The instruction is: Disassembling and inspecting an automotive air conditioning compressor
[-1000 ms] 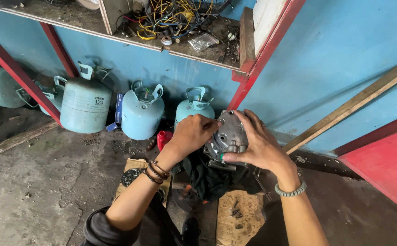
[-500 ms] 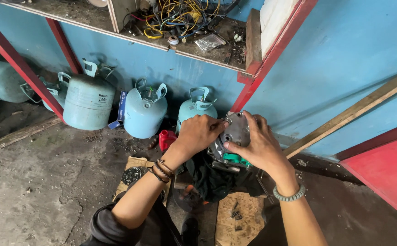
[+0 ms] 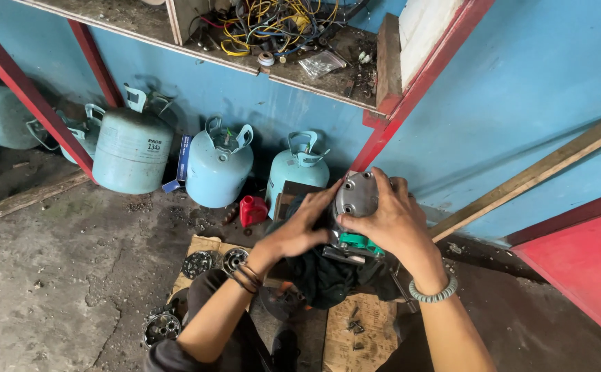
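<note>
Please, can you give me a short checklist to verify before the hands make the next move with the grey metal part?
1. Both hands on the metal part: ok, left hand and right hand grip it.
2. Part backed by dark cloth: ok.
3. Small screws stay on the cardboard: ok.
4. Round parts away from the hands: ok.
5. Red bottle upright: ok.
6. Bolts on the part tight: cannot tell.
</note>
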